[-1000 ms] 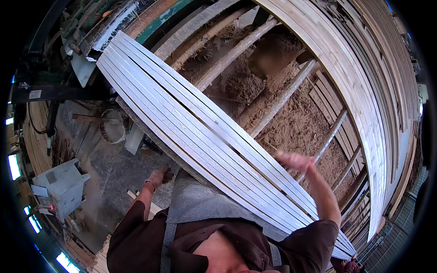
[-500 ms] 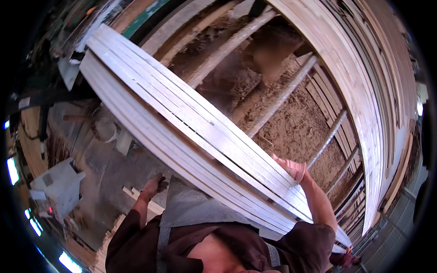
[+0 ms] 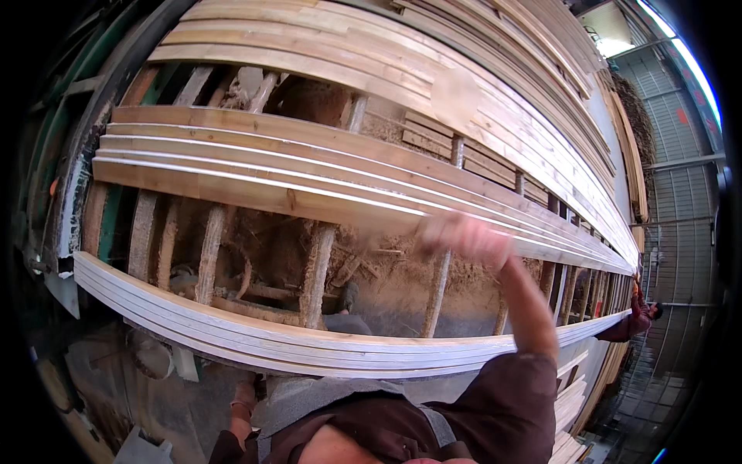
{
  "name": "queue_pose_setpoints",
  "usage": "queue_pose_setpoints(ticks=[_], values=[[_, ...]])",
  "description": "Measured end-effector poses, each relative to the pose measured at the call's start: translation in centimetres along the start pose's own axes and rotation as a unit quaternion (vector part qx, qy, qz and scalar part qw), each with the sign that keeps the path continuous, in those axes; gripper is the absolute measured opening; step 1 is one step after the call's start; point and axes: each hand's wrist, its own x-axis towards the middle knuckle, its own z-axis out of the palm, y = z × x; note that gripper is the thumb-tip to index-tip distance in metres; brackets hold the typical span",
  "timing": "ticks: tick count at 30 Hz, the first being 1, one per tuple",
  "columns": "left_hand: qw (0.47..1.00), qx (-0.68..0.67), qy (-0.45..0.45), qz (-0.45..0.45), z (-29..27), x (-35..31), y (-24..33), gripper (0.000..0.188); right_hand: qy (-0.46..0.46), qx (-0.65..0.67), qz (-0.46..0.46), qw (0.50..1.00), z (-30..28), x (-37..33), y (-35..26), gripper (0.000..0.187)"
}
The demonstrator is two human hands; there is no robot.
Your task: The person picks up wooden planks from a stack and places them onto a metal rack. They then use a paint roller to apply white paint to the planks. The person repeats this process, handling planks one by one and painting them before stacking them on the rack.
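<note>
My right hand point(image 3: 465, 237), in a pale pinkish glove, is smeared by motion at the near edge of a group of long wooden boards point(image 3: 201, 179). These boards lie side by side across the rack bars, with white lines along their edges. Whether the fingers touch or grip the nearest board is unclear. My left hand point(image 3: 245, 394), also gloved, hangs low beside my grey apron point(image 3: 325, 393), its fingers dark and hard to make out. Between my body and the rack runs a tight row of boards point(image 3: 309, 349) with whitish sides toward me.
Beyond the middle group, more boards point(image 3: 309, 35) cover the far side of the rack. Round bars point(image 3: 315, 271) cross the gap, with sawdust point(image 3: 386, 286) below. At the right end stands another person point(image 3: 630, 321) in dark red. A dark metal frame point(image 3: 85, 170) borders the left end.
My view has turned to the right. The group of boards that lay against the near row now lies farther away, across a gap. My right hand has moved to its near edge.
</note>
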Motion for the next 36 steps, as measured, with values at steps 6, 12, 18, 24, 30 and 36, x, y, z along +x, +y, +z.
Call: queue_pose_setpoints(ticks=[6,12,18,24,30,36], values=[[0.964,0.200,-0.096,0.147,-1.8,5.4,1.7,0.052,0.245,0.343,0.157,0.893,9.0,0.7,11.8,0.085],[0.886,0.424,-0.056,0.182,-0.6,1.5,3.5,0.047,0.318,0.542,-0.134,0.766,6.6,6.9,17.3,0.083],[0.808,0.531,-0.027,0.255,-1.4,0.5,2.8,0.041,0.320,0.510,-0.235,0.763,3.6,9.5,18.4,0.084],[0.992,0.090,-0.028,0.085,-2.1,-0.5,0.8,0.044,0.310,0.551,-0.287,0.720,0.7,11.9,16.8,0.079],[0.996,0.014,0.001,0.084,0.4,-2.9,2.3,0.048,0.328,0.423,-0.389,0.750,-2.9,14.5,18.0,0.064],[0.991,0.068,0.021,0.114,-1.8,-3.9,0.1,0.053,0.294,0.481,-0.371,0.738,-4.8,15.4,16.9,0.054]])
